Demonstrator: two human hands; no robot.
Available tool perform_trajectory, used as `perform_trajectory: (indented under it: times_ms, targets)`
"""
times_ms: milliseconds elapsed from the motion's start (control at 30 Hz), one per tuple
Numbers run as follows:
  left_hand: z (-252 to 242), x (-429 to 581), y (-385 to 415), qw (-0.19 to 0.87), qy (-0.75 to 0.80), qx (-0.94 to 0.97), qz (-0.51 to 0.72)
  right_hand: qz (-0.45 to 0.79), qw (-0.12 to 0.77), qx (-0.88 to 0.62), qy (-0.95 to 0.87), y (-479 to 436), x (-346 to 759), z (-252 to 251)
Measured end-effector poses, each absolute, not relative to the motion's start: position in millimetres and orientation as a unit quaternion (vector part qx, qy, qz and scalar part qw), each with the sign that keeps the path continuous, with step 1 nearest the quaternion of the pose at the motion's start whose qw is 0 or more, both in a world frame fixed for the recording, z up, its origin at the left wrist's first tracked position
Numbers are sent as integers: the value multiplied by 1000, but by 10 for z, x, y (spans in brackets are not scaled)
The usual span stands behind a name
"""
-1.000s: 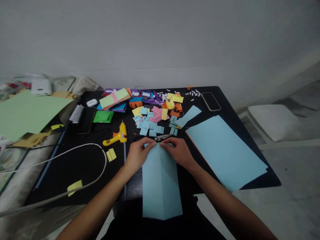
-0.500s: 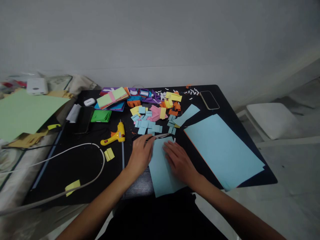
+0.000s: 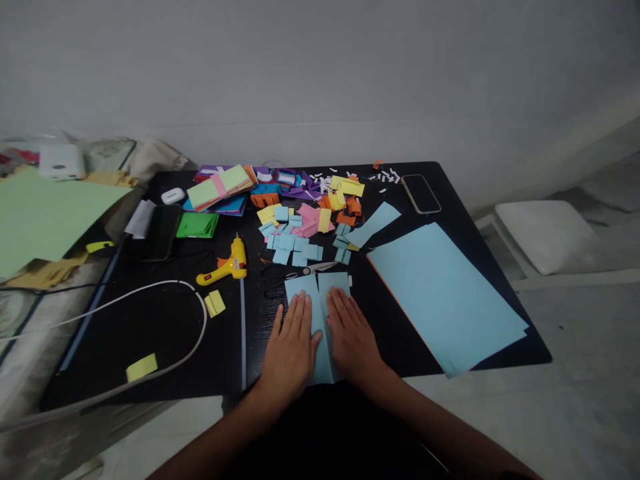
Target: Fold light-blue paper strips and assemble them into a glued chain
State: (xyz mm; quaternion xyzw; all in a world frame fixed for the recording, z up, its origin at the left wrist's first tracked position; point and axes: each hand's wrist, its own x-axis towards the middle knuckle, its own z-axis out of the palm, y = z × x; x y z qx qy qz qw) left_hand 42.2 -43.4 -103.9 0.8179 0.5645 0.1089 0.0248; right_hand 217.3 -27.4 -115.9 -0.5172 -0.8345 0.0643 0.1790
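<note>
Flat on the left part of a light blue paper sheet lies my left hand, fingers stretched out. My right hand presses the sheet's right part, its fingers extended too. A slit or seam runs down from the top edge between the hands, and the lower part is partly hidden by them. Scissors lie just beyond the sheet's top edge. Behind them are several small folded light blue paper pieces.
A yellow glue gun stands left, near a white cable. Larger blue sheets lie right, below a phone. Bundled coloured papers, pink pieces and white scraps fill the back. A white stool stands right.
My left hand has come down from the sheet's top edge onto its left part, now lying flat. Two parts show side by side at the top. The scissors are more exposed.
</note>
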Motion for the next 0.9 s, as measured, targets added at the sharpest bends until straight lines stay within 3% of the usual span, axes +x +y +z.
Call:
perform_trajectory:
  times_ms: [200, 900]
  targets:
    - [-1023, 420, -460, 6, 574, 814, 86, 23, 174, -520, -836, -285, 2192, -1181]
    - [-997, 126, -491, 13, 565, 819, 98, 56, 169, -496, -850, -163, 2406, -1135]
